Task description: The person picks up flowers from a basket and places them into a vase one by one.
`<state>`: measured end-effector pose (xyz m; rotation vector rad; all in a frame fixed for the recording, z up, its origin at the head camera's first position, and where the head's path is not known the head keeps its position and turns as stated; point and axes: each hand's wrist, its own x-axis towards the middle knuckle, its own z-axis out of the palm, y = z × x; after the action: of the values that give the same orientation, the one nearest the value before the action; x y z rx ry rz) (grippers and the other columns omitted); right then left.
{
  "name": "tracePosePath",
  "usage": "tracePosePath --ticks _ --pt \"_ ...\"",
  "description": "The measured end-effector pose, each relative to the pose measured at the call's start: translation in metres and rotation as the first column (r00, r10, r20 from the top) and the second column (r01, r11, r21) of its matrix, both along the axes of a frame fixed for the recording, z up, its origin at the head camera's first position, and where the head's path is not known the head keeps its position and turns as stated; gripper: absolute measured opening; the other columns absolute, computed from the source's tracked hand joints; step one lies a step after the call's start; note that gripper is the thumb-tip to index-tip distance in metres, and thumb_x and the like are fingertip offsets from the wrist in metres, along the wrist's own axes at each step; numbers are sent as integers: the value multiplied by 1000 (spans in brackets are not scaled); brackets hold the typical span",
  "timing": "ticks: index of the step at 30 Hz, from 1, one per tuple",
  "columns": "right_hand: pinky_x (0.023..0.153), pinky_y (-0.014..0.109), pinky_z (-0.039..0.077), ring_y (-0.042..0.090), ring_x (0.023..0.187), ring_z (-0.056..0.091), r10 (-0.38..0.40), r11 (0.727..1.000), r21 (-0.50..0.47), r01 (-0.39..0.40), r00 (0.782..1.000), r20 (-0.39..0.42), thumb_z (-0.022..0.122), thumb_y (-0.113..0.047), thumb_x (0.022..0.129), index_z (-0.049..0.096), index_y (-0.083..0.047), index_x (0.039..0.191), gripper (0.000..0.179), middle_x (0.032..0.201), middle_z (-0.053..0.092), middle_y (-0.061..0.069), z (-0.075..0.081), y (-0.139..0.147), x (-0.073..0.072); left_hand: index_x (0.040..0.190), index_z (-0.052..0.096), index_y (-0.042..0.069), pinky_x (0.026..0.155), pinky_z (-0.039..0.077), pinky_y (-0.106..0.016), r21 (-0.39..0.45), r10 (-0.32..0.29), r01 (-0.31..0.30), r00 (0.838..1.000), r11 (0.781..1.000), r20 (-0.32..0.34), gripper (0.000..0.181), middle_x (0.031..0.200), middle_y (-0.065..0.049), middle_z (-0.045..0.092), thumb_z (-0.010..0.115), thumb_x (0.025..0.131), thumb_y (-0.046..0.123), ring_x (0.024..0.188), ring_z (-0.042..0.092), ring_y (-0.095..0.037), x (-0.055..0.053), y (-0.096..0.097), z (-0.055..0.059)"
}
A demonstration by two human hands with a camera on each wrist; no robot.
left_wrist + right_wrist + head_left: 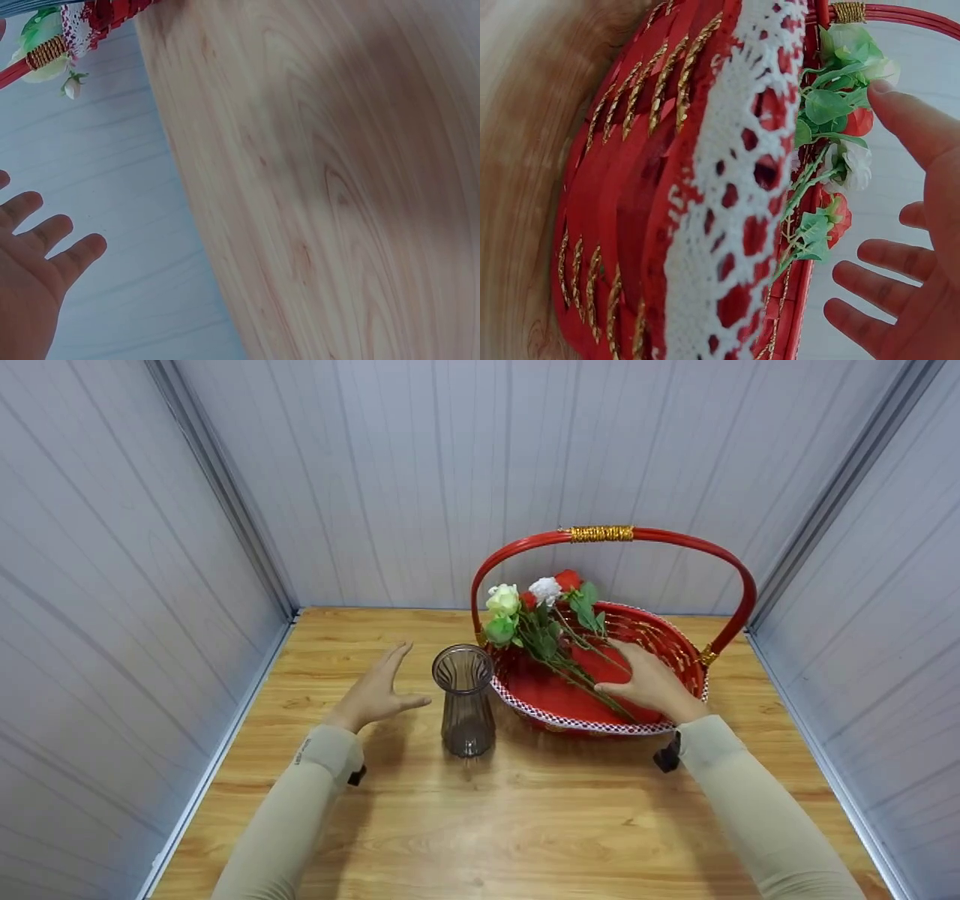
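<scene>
My left hand (pixel 380 690) is held with fingers spread, to the left of a grey glass vase (pixel 467 712) and apart from it. The vase stands upright on the table. In the left wrist view the spread fingers (pixel 79 257) hold nothing. Over the right part of a red basket (pixel 600 720) hovers my right hand (pixel 651 681), thumb and fingers parted around nothing. Artificial flowers (pixel 546 591) in white, red and pale green lie in the basket, their stems (pixel 581 679) pointing toward that hand. In the right wrist view the hand (pixel 907 277) appears beside the flowers, apart from them.
A tall red handle (pixel 517 545) with gold wrapping (pixel 602 534) arches over the basket. White lace trim (pixel 727 187) runs along its rim. The wooden table (pixel 480 825) is bounded by pale panel walls (pixel 390 480) at the back and both sides.
</scene>
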<state>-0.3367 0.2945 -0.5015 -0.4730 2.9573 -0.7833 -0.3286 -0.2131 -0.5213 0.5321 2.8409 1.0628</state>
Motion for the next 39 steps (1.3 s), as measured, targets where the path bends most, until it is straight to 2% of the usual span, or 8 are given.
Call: tracePosePath --ticks 5,11,18,23,30,39 --pt "128 71 37 49 156 41 1 1000 -19 -1 1000 8 85 -37 97 36 -3 167 92 170 41 25 -4 -1 2 175 21 16 138 19 -64 23 -11 10 1000 1000 22 118 182 -14 18 90 87 53 167 20 -40 4 2 -5" --pt "121 70 46 50 146 52 14 998 -65 -14 1000 5 85 -29 97 41 0 164 85 164 48 27 -7 -3 2 174 22 16 137 20 -64 63 -26 22 998 998 58 122 182 -15 20 94 83 51 167 21 -41 9 6 -13" --pt "118 68 50 49 141 57 11 996 -92 -9 1000 21 84 -30 98 44 0 162 82 157 55 28 -11 -2 4 174 24 16 137 18 -67 147 -33 18 995 989 99 120 181 -15 22 97 82 36 167 22 -41 14 14 -22" --pt "117 67 51 48 139 58 13 994 -108 -10 999 29 85 -30 98 45 0 162 81 151 60 28 -16 -1 5 173 25 19 135 19 -71 211 -38 11 992 977 122 121 180 -15 25 100 79 32 166 23 -42 17 21 -30" --pt "113 64 55 47 133 62 8 993 -115 -6 1000 16 86 -28 97 48 -1 160 78 143 65 26 -19 -2 7 169 37 26 134 26 -67 300 -59 16 989 954 133 114 177 -9 35 102 75 25 164 30 -41 18 33 -43" --pt "111 64 55 47 129 63 12 991 -132 -9 1000 20 85 -25 97 50 1 158 75 138 67 27 -26 -3 7 171 33 19 132 35 -62 355 -65 16 990 935 127 117 175 -13 37 102 76 29 161 36 -42 20 47 -50"
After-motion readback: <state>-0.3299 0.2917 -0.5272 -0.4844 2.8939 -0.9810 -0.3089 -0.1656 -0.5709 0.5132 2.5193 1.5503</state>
